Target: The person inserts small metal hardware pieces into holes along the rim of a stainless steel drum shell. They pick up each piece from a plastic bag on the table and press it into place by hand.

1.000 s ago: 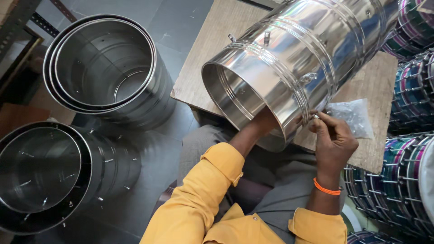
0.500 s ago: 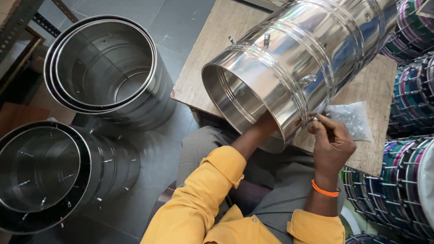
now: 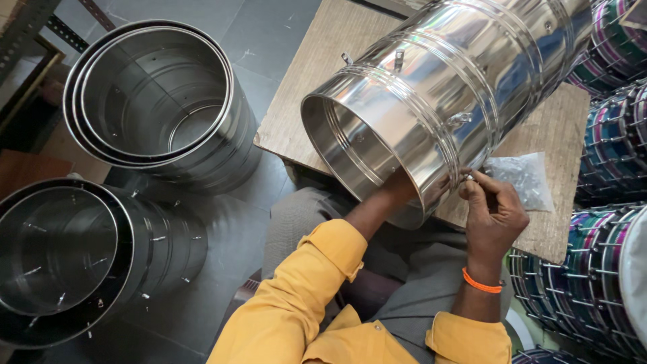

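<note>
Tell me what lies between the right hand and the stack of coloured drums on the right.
In the head view, a clear bag of small metal parts lies on the wooden board between the right hand and the coloured drums.

**Grey tiled floor, wooden board, stacked drums around**

Dark grey floor tiles fill the upper middle, catching soft daylight; a wooden board lies from 12 to 4 o'clock; nested steel shells stand at 10 o'clock, more steel shells at 8; coloured finished drums stack along 3 o'clock; a metal rack frame crosses 11 o'clock.
</note>
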